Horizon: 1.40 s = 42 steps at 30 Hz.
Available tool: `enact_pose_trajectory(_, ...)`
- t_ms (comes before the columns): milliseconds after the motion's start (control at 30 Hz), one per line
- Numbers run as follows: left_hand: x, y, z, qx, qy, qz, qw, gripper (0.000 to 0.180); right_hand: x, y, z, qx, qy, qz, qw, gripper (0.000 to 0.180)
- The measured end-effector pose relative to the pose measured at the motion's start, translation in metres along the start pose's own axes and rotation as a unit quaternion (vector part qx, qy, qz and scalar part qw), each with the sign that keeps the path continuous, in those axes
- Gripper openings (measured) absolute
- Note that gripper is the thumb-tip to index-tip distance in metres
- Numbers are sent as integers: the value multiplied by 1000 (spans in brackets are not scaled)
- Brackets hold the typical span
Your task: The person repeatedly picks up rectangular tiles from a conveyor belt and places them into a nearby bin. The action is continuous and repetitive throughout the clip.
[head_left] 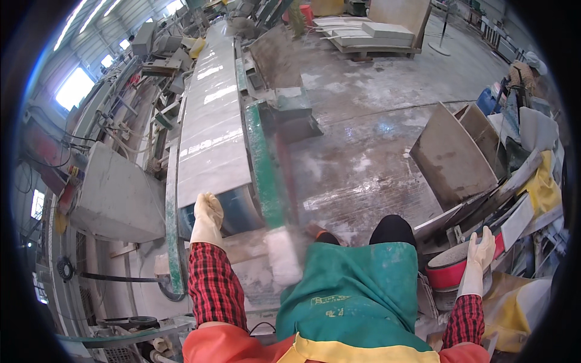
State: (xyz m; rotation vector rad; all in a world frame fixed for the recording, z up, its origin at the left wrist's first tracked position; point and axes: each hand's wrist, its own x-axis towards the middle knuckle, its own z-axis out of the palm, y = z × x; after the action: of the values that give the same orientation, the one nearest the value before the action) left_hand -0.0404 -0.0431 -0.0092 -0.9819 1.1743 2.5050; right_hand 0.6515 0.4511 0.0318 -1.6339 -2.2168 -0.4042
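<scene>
One green apron (357,296) lies nearest us; our left hand (207,213) has its fingers curled closed at the near edge of the white slab (212,157), any grip hidden, and our right hand (479,251) stands open beside one red-banded round object (440,277). Two green rails (266,175) flank the slab, with open floor (363,157) rightward; glare obscures its seam count.

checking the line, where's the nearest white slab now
In the head view, the white slab lies left of centre at the near end of the belt, its near edge by the left hand.
</scene>
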Motion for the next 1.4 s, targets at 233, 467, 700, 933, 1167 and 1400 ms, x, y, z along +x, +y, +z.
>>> enact_pose_trajectory(233, 35, -6, 2, 45, 1, 59, 997, 23, -7, -9, -6, -2, -7, 12, 1000, 48)
enact_pose_trajectory(467, 33, -9, 5, 82, 18, 44, 995, 19, -13, -16, -11, -8, -29, 22, 999, 50)
enact_pose_trajectory(700, 40, -10, 3, 80, 10, 57, 995, 17, -17, -31, -20, -30, -19, 16, 999, 50)
enact_pose_trajectory(933, 40, -13, 7, 78, 11, 80, 994, 21, -18, -42, -24, -33, -57, 29, 997, 51)
enact_pose_trajectory(1167, 35, -9, 6, 80, 16, 66, 995, 13, -28, -45, -22, -59, -52, 24, 997, 52)
enact_pose_trajectory(1400, 125, -34, -12, -9, -52, 59, 997, 26, -22, -76, -64, -19, -93, 59, 994, 52)
